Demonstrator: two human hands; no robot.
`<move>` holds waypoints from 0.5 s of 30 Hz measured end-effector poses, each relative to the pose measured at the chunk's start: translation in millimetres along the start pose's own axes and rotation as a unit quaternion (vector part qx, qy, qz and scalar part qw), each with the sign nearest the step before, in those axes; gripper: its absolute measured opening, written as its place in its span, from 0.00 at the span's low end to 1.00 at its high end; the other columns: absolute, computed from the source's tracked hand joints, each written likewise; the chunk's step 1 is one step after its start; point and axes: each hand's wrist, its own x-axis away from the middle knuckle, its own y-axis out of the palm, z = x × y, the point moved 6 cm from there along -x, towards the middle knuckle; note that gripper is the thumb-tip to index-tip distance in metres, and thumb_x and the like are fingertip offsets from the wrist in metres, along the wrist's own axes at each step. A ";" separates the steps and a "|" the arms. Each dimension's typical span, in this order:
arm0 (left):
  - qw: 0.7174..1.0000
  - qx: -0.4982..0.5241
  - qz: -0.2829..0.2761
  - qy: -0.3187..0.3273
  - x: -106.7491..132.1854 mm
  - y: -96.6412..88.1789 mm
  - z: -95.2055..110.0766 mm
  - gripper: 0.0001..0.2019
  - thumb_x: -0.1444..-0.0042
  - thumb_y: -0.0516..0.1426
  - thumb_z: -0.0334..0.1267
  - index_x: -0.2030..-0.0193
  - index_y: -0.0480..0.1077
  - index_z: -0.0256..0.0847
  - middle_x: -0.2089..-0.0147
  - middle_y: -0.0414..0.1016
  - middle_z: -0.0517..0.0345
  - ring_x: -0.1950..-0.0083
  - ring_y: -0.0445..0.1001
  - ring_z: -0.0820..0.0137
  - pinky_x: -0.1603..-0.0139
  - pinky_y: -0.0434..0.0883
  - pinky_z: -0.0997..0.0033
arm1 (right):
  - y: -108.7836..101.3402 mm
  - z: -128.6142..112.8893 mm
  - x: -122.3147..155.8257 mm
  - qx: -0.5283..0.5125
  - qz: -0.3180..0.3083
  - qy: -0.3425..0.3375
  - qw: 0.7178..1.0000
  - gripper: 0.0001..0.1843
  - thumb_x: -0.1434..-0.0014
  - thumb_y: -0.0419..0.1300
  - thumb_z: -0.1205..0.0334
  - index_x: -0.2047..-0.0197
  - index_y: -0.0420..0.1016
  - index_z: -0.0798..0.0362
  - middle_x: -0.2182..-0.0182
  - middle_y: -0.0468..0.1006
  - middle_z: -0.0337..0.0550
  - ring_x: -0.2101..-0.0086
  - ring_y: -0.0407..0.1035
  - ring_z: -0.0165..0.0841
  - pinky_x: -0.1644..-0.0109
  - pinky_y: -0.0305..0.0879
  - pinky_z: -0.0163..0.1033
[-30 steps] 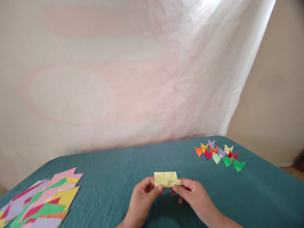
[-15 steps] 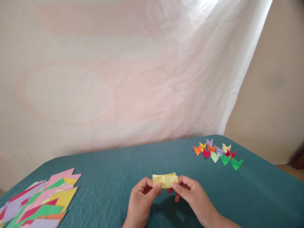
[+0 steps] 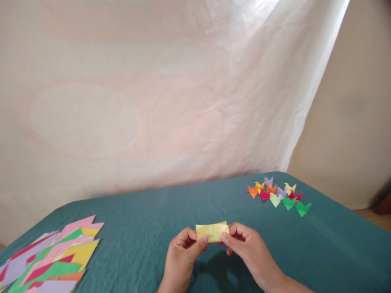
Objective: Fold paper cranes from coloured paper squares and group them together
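A small folded piece of yellow paper (image 3: 211,232) is held up just above the teal tablecloth (image 3: 140,228), near the front middle. My left hand (image 3: 183,256) pinches its left end between thumb and fingers. My right hand (image 3: 247,250) pinches its right end the same way. The paper now forms a narrow flat strip with a crease across its middle.
A spread pile of coloured paper sheets (image 3: 51,260) lies at the front left of the table. A cluster of several small folded paper figures (image 3: 279,195) in mixed colours sits at the back right. A white sheet (image 3: 152,93) hangs behind the table.
The yellow paper has been folded flatter, from a taller shape with a pointed flap to a narrow strip. Both hands stayed pinched on its ends.
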 end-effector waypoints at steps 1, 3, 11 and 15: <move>1.000 0.002 -0.002 0.000 -0.1 0.3 0.0 0.13 0.53 0.65 0.40 0.78 0.66 0.37 0.77 0.73 0.62 0.73 0.69 0.74 0.67 0.65 0.78 | -0.4 0.0 -0.1 0.002 0.000 0.000 1.000 0.17 0.45 0.61 0.50 0.74 0.69 0.54 0.74 0.78 0.42 0.77 0.66 0.28 0.71 0.62 0.33; 1.000 0.006 -0.004 0.000 -0.1 0.5 0.0 0.13 0.53 0.65 0.39 0.77 0.66 0.37 0.77 0.73 0.62 0.72 0.69 0.74 0.66 0.65 0.78 | -1.1 -0.1 -0.1 0.005 -0.002 0.000 1.000 0.16 0.45 0.61 0.50 0.74 0.69 0.54 0.73 0.78 0.42 0.77 0.66 0.28 0.71 0.62 0.32; 1.000 0.006 0.000 -0.002 0.9 1.1 1.7 0.12 0.53 0.65 0.38 0.78 0.66 0.37 0.77 0.73 0.61 0.72 0.70 0.74 0.66 0.65 0.77 | -1.6 -2.1 0.3 0.002 0.003 0.001 1.000 0.16 0.45 0.62 0.51 0.75 0.69 0.55 0.74 0.78 0.42 0.77 0.66 0.28 0.71 0.62 0.32; 1.000 0.007 0.001 -0.001 1.6 1.0 2.2 0.12 0.53 0.65 0.38 0.78 0.66 0.37 0.77 0.73 0.62 0.72 0.70 0.73 0.66 0.65 0.77 | -1.0 -2.6 0.0 0.002 0.007 0.006 1.000 0.16 0.45 0.62 0.51 0.75 0.68 0.55 0.74 0.78 0.42 0.77 0.66 0.28 0.71 0.62 0.32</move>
